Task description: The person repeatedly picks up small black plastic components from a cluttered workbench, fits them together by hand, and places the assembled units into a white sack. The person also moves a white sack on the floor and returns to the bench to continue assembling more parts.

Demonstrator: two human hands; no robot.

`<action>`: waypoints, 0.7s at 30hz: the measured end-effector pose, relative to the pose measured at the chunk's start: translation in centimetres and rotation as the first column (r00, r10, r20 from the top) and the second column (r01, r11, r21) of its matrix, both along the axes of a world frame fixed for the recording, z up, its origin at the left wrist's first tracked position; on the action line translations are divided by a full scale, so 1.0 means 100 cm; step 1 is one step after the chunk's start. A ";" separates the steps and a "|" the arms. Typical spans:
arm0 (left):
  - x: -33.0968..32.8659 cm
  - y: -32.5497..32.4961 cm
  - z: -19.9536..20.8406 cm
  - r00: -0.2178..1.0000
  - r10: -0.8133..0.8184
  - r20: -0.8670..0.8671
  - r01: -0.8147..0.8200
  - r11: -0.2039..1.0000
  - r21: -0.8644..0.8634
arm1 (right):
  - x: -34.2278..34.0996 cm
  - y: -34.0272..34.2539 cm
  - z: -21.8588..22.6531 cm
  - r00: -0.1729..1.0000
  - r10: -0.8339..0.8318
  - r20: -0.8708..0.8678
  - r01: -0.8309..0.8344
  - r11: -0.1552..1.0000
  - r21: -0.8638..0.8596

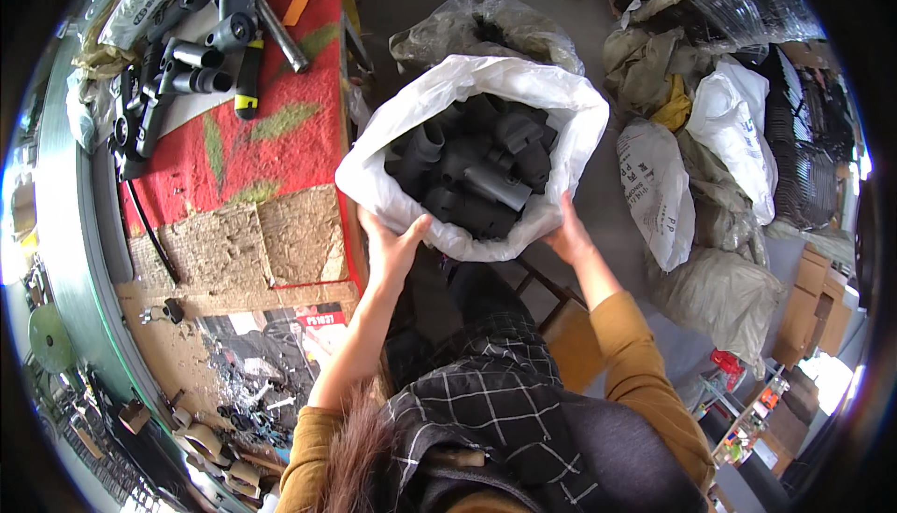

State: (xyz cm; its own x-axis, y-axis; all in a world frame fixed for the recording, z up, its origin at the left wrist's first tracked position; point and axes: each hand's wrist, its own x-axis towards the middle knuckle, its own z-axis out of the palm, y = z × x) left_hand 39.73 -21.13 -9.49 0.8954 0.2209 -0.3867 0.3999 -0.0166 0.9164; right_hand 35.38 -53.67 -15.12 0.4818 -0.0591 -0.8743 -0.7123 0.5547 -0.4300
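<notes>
A white plastic sack (374, 163) stands with its mouth wide apart in front of me, its rim rolled outward. Inside lie several dark grey and black tubular plastic fittings (495, 184). My left hand (394, 247) grips the sack's near left side, thumb along the outside and the other fingers partly hidden by the plastic. On the near right side, my right hand (570, 240) holds the sack's edge, its fingertips tucked against the plastic. How full the sack is below the top layer cannot be seen.
To the left is a workbench with red cloth (318, 139) and worn cardboard (252, 242), bearing more black fittings (196, 69) and a metal tube (280, 32). A clear plastic bag (430, 41) sits behind the sack. White sacks (654, 191) and wrapped stacks line the right. A stool (572, 345) is near my legs.
</notes>
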 end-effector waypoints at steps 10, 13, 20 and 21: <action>-0.035 0.031 0.062 0.921 -0.150 -0.359 -0.029 0.893 -0.449 | -0.054 -0.012 0.104 0.988 0.151 0.042 -0.081 0.720 -0.689; -0.034 0.036 0.074 0.945 -0.159 -0.287 0.031 0.913 -0.407 | -0.009 0.002 0.132 0.784 0.604 0.141 0.145 0.042 -0.988; -0.089 0.088 0.110 0.963 -0.181 -0.202 0.119 0.951 -0.286 | 0.074 0.163 0.060 -0.114 0.913 -0.392 0.150 -0.374 -0.915; -0.107 0.105 0.119 0.971 -0.165 -0.173 0.112 0.954 -0.279 | 0.071 0.165 0.050 -0.081 0.857 -0.509 0.067 -0.504 -0.861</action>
